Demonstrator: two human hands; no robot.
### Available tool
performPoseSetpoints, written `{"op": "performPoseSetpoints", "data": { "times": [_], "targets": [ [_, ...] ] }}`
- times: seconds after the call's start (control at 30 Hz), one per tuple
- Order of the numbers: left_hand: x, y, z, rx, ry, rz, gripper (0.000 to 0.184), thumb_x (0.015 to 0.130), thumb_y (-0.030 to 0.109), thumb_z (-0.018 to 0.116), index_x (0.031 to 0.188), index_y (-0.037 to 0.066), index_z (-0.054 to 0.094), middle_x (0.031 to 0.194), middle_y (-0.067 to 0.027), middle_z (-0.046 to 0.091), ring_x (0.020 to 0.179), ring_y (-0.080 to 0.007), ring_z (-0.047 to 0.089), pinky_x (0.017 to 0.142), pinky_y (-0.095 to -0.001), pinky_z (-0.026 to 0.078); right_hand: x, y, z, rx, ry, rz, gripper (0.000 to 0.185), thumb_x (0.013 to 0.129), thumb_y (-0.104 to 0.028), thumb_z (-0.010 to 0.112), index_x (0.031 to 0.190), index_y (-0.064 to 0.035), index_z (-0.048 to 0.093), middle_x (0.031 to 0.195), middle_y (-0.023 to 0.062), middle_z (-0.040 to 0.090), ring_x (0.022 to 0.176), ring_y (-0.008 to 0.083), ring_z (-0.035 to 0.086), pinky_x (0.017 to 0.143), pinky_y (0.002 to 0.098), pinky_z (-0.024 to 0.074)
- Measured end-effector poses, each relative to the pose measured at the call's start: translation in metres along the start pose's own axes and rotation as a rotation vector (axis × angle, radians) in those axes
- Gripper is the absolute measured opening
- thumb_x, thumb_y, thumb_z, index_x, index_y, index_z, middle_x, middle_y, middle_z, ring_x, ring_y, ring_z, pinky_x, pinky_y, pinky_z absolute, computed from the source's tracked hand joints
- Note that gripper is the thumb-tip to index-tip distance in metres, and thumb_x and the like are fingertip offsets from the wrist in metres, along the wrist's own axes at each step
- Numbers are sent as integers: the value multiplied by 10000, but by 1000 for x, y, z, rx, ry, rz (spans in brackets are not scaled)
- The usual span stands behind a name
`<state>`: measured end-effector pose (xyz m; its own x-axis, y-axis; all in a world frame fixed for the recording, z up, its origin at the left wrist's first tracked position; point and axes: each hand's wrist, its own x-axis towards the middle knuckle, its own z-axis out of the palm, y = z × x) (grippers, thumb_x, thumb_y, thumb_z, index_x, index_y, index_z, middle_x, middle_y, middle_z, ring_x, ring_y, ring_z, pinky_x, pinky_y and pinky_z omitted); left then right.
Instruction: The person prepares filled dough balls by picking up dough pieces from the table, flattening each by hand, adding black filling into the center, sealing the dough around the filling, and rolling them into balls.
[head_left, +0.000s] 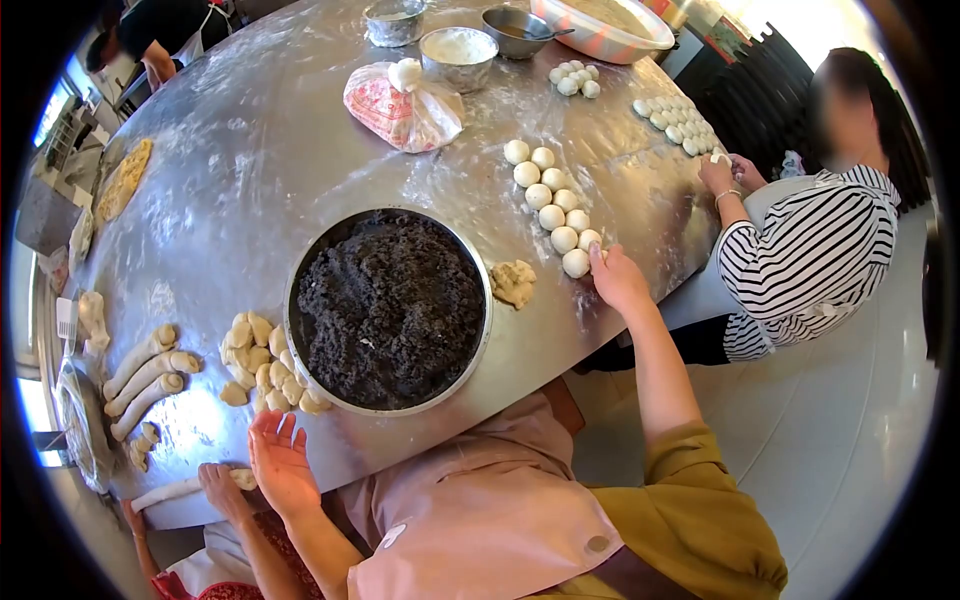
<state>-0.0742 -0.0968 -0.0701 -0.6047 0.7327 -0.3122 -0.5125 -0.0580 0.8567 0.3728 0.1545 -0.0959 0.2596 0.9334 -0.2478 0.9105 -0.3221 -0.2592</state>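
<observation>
My right hand (618,275) is at the lower end of a double row of round white dough balls (551,196), its fingers closed at the last ball; whether they grip one is hidden. Palm up and empty, my left hand (283,462) hovers by the table's near edge with its fingers apart. Just above it lies a pile of cut dough pieces (262,362). Between my hands stands a round metal pan (487,330) of dark crumbly filling (390,308). A flat lump of dough (513,284) sits right of the pan.
At the lower left, a co-worker's hands (226,490) touch a dough roll (170,495). More rolls (150,385) lie above. A person in stripes (810,260) handles dough at right. Bowls (458,58) and a flour bag (400,112) stand farther back; another person (165,35) is upper left.
</observation>
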Motion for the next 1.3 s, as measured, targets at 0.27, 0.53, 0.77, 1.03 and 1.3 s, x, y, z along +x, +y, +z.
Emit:
{"op": "performPoseSetpoints", "data": {
  "times": [0.27, 0.53, 0.77, 1.03, 1.3],
  "targets": [
    [17, -3, -26, 288, 211, 69, 314, 980, 287, 512, 1195, 61, 551, 1117, -58, 589, 1009, -177, 567, 849, -308, 445, -29, 18, -12, 528, 378, -47, 509, 1010, -447, 309, 1120, -31, 582, 811, 161, 619, 746, 252, 610, 720, 375, 473],
    [50, -25, -63, 1219, 403, 493, 457, 841, 129, 641, 1261, 16, 501, 1223, -202, 517, 1155, -352, 481, 991, -432, 392, -103, -91, 18, 633, 101, -502, 256, 1003, -207, 460, 1152, -43, 589, 713, 19, 520, 681, 92, 506, 649, 238, 418],
    [62, -17, -52, 1454, 61, 556, 434, 801, 112, 686, 1208, 66, 541, 1116, -184, 552, 974, -338, 560, 858, -392, 465, -145, -139, 34, 746, 243, -731, 210, 997, -136, 468, 1086, -9, 609, 721, 10, 525, 628, 75, 492, 591, 221, 415],
    [26, -3, -87, 1230, 151, 362, 212, 793, 91, 684, 974, 20, 599, 1026, -177, 561, 876, -354, 590, 740, -399, 496, -149, -142, 48, 862, 257, -739, 191, 999, -123, 472, 1055, 2, 605, 705, -7, 502, 597, 53, 445, 550, 200, 378],
    [37, -33, -67, 1354, 352, 457, 248, 777, 126, 657, 982, 7, 581, 992, -167, 572, 979, -361, 515, 862, -437, 427, -145, -164, 59, 989, 252, -607, 185, 999, -133, 477, 1012, -12, 616, 666, -16, 491, 598, 46, 455, 558, 201, 387]
  ]
}}
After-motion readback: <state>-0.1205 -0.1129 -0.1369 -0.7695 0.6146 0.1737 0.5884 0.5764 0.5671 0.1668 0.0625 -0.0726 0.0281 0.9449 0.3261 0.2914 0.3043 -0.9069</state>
